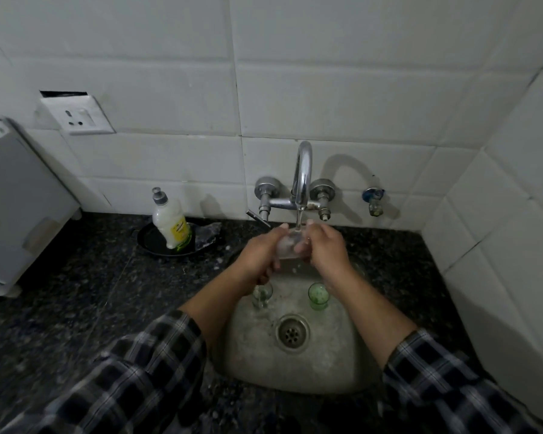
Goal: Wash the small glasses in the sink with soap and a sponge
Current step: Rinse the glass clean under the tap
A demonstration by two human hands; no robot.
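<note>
Steel sink [326, 368]: two glasses [261, 296] [318, 297] standing, one tap [302, 177]; left hand [259, 253], right hand [326, 249] grasp third glass [290, 245].

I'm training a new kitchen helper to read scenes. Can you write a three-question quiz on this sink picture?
1. True or false: the left hand and the right hand both hold a small glass under the faucet.
2. How many other glasses stand in the sink? A) none B) two C) four
3. Fill in: the soap bottle stands on a black ___ on the counter, left of the faucet.

Key:
1. True.
2. B: a clear glass and a green glass.
3. dish.
</note>
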